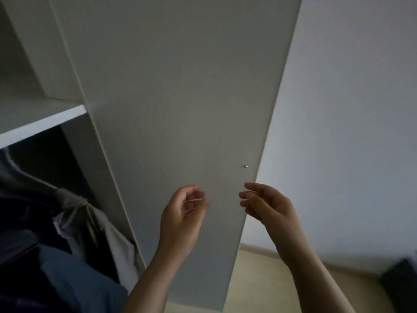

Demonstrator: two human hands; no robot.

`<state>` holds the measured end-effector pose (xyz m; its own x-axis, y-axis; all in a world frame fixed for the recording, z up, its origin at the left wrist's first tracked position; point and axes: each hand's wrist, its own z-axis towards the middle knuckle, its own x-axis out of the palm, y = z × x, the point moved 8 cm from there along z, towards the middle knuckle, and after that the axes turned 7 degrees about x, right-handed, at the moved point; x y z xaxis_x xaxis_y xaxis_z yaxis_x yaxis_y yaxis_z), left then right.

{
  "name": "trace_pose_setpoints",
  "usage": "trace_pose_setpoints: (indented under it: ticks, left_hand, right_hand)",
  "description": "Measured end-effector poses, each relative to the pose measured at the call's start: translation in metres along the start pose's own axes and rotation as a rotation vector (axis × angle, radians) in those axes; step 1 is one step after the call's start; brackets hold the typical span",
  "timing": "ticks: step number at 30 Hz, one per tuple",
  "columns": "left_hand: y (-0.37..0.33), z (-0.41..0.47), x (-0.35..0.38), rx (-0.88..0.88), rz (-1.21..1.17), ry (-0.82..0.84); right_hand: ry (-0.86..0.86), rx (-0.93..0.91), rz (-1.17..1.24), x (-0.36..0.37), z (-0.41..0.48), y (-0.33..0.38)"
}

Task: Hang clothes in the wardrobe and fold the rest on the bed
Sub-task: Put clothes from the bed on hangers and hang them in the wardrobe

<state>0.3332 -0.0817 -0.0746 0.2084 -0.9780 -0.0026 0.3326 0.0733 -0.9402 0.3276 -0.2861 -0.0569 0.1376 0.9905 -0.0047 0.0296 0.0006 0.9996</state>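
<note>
Wardrobe door (pixel 176 109): flat matte white panel, swung open, fills mid-frame, with a straight right edge against a plain white wall (pixel 349 109). Wardrobe (pixel 27 64) open at left, smooth white shelf (pixel 42 123) across it. Clothes (pixel 74 233) sit under the shelf, lower left: dark, beige and blue-grey fabric in soft folds; small pale tag, text unreadable. Pale floor (pixel 270 279) lower right, open room there, blurred dark object (pixel 401 281) in the corner. Left hand (pixel 182 220) and right hand (pixel 268 206) are raised before the door's lower part, near each other but apart; each grip loosely curled, empty. Tiny metal stud (pixel 246 166) near the door edge, just above the right hand.
</note>
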Motion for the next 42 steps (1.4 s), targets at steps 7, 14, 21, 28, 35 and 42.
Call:
trace_pose_setpoints:
  ticks: [7,14,21,28,35,42]
  left_hand:
    - [-0.022,-0.034,0.112,-0.022,-0.079,0.383]
    - [-0.056,-0.104,0.223,-0.007,-0.132,0.687]
    - [-0.086,-0.201,0.321,-0.015,-0.236,1.009]
    - [-0.096,-0.253,0.373,0.022,-0.326,1.301]
    - [-0.083,-0.245,0.389,0.027,-0.36,1.508]
    - [-0.077,-0.257,0.392,-0.016,-0.406,1.663]
  right_hand:
    - [-0.369,0.002,0.013,-0.116,-0.067,0.0]
    - [-0.67,-0.033,0.049,-0.222,-0.156,0.002]
    - [-1.041,-0.002,0.05,-0.312,-0.276,-0.008]
    - [-1.342,-0.001,0.058,-0.332,-0.344,-0.019]
    - [-1.575,0.03,0.094,-0.303,-0.349,-0.029]
    - [-1.744,0.082,0.071,-0.266,-0.365,-0.029]
